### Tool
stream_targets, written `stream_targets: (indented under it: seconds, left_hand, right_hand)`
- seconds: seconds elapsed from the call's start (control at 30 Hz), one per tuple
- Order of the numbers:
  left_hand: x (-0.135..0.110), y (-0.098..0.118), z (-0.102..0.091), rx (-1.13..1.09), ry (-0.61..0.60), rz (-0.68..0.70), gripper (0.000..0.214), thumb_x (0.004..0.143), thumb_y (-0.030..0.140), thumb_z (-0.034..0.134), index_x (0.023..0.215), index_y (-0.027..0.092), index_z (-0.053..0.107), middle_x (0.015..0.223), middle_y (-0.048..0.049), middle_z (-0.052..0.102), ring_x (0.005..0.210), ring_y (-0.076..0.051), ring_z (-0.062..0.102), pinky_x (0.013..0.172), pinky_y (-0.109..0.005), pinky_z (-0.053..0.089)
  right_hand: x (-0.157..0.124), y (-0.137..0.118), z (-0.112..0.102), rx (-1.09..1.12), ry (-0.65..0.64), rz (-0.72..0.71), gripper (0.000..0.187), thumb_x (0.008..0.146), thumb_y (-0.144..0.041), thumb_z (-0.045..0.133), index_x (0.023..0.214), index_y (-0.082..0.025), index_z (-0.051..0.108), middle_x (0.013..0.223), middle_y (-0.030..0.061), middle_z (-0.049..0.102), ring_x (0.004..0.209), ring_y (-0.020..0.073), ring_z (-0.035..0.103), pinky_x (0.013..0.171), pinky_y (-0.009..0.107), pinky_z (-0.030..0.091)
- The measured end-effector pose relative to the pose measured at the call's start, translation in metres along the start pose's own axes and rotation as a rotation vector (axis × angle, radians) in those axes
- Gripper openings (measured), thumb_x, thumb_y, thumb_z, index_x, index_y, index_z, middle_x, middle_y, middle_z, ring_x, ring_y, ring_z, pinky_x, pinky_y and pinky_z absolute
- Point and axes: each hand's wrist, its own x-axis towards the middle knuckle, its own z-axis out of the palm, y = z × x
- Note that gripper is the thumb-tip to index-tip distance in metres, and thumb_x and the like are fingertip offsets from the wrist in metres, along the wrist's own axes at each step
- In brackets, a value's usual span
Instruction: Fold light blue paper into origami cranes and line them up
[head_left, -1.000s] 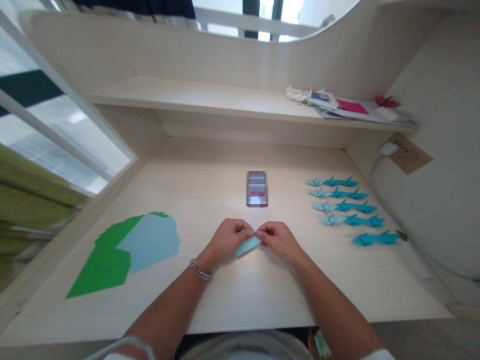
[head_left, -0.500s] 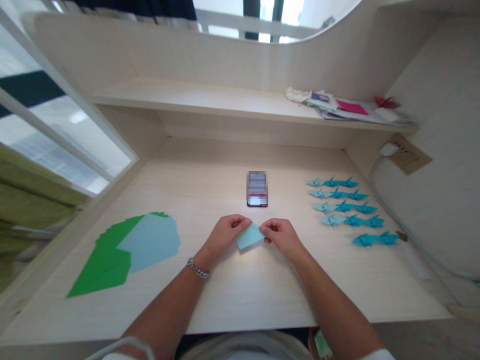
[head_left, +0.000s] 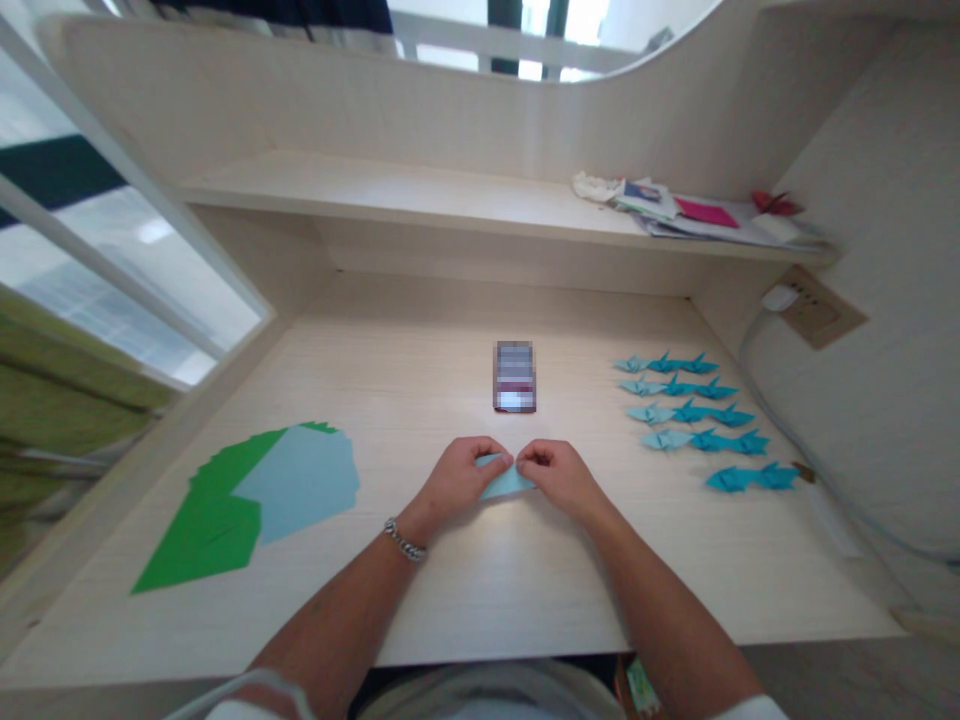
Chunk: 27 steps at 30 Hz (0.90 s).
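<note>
Left hand point(head_left: 463, 474) and right hand point(head_left: 556, 474) pinch the pale-blue paper point(head_left: 507, 485) near the phone point(head_left: 514, 377) — with fingertips point(head_left: 505, 461), further apart half a second earlier, now almost meeting at its upper edge, suggesting active folding.

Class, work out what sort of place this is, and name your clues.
Probably a home or dormitory study nook: a shelf runs above the desk, and a green curtain hangs at left.
</note>
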Motion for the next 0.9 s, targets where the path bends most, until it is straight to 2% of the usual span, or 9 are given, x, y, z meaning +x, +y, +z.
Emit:
stream_targets:
  seconds: [0.27, 0.37, 0.47, 0.57, 0.63, 0.77, 0.9]
  left_hand:
    - [0.004, -0.005, -0.02, -0.061, 0.064, -0.09, 0.031, 0.075, 0.042, 0.057, 0.073, 0.013, 0.068, 0.066, -0.0021, 0.063, 0.061, -0.014, 0.053, 0.057, -0.024, 0.041]
    - [0.004, -0.009, -0.029, -0.087, 0.17, -0.113, 0.032, 0.074, 0.044, 0.059, 0.074, 0.013, 0.068, 0.066, -0.0028, 0.063, 0.062, -0.015, 0.054, 0.057, -0.024, 0.042]
    - [0.004, -0.009, -0.029, -0.116, 0.198, -0.105, 0.032, 0.074, 0.043, 0.059, 0.075, 0.013, 0.069, 0.069, -0.0035, 0.065, 0.063, -0.015, 0.055, 0.057, -0.024, 0.042]
    - [0.003, -0.004, -0.021, -0.119, 0.162, -0.088, 0.032, 0.074, 0.043, 0.059, 0.076, 0.013, 0.069, 0.069, -0.0032, 0.066, 0.063, -0.015, 0.055, 0.057, -0.024, 0.042]
    - [0.002, -0.001, -0.016, -0.123, 0.109, -0.078, 0.032, 0.076, 0.043, 0.057, 0.078, 0.013, 0.069, 0.07, -0.0036, 0.066, 0.063, -0.015, 0.055, 0.056, -0.024, 0.042]
    - [0.001, 0.003, -0.013, -0.085, -0.042, -0.038, 0.027, 0.077, 0.037, 0.055, 0.077, 0.013, 0.069, 0.07, -0.0046, 0.066, 0.063, -0.015, 0.056, 0.057, -0.024, 0.042]
    - [-0.002, 0.005, -0.01, 0.021, -0.162, 0.041, 0.021, 0.076, 0.029, 0.055, 0.076, 0.015, 0.07, 0.07, -0.0031, 0.067, 0.065, -0.015, 0.056, 0.059, -0.024, 0.041]
  right_hand:
    - [-0.002, 0.006, -0.018, 0.108, -0.064, 0.109, 0.01, 0.067, -0.021, 0.057, 0.064, -0.015, 0.065, 0.052, -0.0001, 0.06, 0.048, 0.0111, 0.052, 0.05, 0.022, 0.04]
    - [-0.001, 0.008, -0.026, 0.176, -0.019, 0.133, 0.009, 0.066, -0.022, 0.06, 0.065, -0.014, 0.064, 0.051, -0.0005, 0.058, 0.046, 0.0106, 0.05, 0.049, 0.022, 0.04]
    - [0.0, 0.005, -0.025, 0.265, 0.045, 0.087, 0.018, 0.07, -0.031, 0.063, 0.073, -0.014, 0.065, 0.058, 0.0011, 0.061, 0.05, 0.0112, 0.052, 0.052, 0.024, 0.043]
    - [0.002, 0.003, -0.016, 0.313, 0.006, 0.031, 0.026, 0.074, -0.04, 0.061, 0.079, -0.015, 0.065, 0.066, 0.0029, 0.064, 0.055, 0.0122, 0.055, 0.055, 0.025, 0.044]
    - [0.002, 0.002, -0.009, 0.296, -0.017, 0.01, 0.023, 0.074, -0.039, 0.062, 0.077, -0.016, 0.063, 0.065, 0.0016, 0.063, 0.055, 0.0121, 0.055, 0.055, 0.025, 0.044]
    - [-0.001, 0.001, -0.006, 0.119, -0.021, 0.006, 0.017, 0.075, -0.032, 0.06, 0.071, -0.015, 0.062, 0.059, -0.0004, 0.059, 0.054, 0.0113, 0.052, 0.053, 0.023, 0.04]
    - [-0.006, -0.002, -0.008, -0.039, -0.088, -0.037, 0.013, 0.074, -0.027, 0.06, 0.071, -0.016, 0.065, 0.061, -0.0002, 0.06, 0.056, 0.0113, 0.05, 0.052, 0.022, 0.037]
